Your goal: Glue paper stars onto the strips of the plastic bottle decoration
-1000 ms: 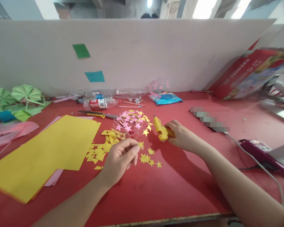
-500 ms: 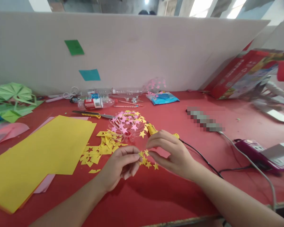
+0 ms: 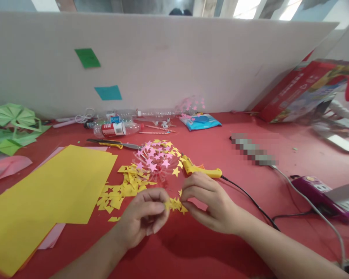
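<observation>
My left hand (image 3: pixel 145 215) is closed, thumb and forefinger pinching a yellow paper star (image 3: pixel 166 205) that is mostly covered by the fingertips. Facing it, my right hand (image 3: pixel 211 203) has its thumb and fingertips drawn together; what they hold, if anything, I cannot make out. Small yellow stars (image 3: pixel 176 204) lie on the red table between the two hands. Beyond them stands a clear plastic piece (image 3: pixel 161 174) covered with pink stars (image 3: pixel 153 167) and edged with yellow ones. A yellow hot glue gun (image 3: pixel 205 170) rests just behind my right hand.
Yellow paper scraps (image 3: pixel 130 182) and large yellow sheets (image 3: pixel 66 186) lie at left. A utility knife (image 3: pixel 112 144), plastic bottles (image 3: pixel 113 129) and a blue wipes pack (image 3: pixel 202 121) are farther back. Cords cross the right side, near a purple box (image 3: pixel 322 193).
Both hands sit slightly lower in view, and my right thumb and fingertips have come closer together. More of the glue gun shows. The camera view has shifted a little.
</observation>
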The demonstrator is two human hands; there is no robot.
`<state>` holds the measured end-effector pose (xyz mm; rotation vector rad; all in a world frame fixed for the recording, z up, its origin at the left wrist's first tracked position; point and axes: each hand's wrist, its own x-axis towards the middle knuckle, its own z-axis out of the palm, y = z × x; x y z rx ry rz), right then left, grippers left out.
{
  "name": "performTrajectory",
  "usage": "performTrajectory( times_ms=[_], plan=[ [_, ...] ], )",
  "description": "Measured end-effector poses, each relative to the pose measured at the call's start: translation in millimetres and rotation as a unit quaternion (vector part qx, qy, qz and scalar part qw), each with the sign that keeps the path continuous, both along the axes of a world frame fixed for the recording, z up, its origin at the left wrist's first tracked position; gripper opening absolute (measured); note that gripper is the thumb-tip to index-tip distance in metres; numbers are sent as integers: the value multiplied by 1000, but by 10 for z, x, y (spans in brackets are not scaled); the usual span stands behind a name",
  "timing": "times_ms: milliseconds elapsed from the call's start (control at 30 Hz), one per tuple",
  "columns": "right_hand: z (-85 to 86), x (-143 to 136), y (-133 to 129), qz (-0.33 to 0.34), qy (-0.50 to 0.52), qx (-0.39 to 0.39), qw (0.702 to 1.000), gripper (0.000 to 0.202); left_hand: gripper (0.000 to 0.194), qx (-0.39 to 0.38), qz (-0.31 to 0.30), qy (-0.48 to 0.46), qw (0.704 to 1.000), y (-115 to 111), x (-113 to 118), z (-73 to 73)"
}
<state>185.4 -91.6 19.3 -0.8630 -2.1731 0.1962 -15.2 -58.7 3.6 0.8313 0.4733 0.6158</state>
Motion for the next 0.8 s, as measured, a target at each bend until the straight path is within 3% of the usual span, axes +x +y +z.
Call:
performTrajectory(
  times_ms=[133,200,267,333,467,800],
  plan=[
    [-31,-1,-9,31,-42,-15,999,23,19,-3,77,-66,995,78,-85,124],
    [-52,-19,-17,12,-7,-11,1000,16,21,-13,50,-26,998,62,-67,105],
    [-62,-39,-25,-7,54,-31,998,7,21,-30,-18,24,999,21,-18,35],
    [-59,-51,-30,5,94,-64,994,13,20,-46,-50,43,997,-20,34,-45],
    [-35,-51,-30,48,120,-115,985,11,15,-71,-74,35,994,-42,77,-120],
    [-19,-83,-8,77,140,-145,976,9,12,-87,-126,16,988,-27,113,-127]
  ],
)
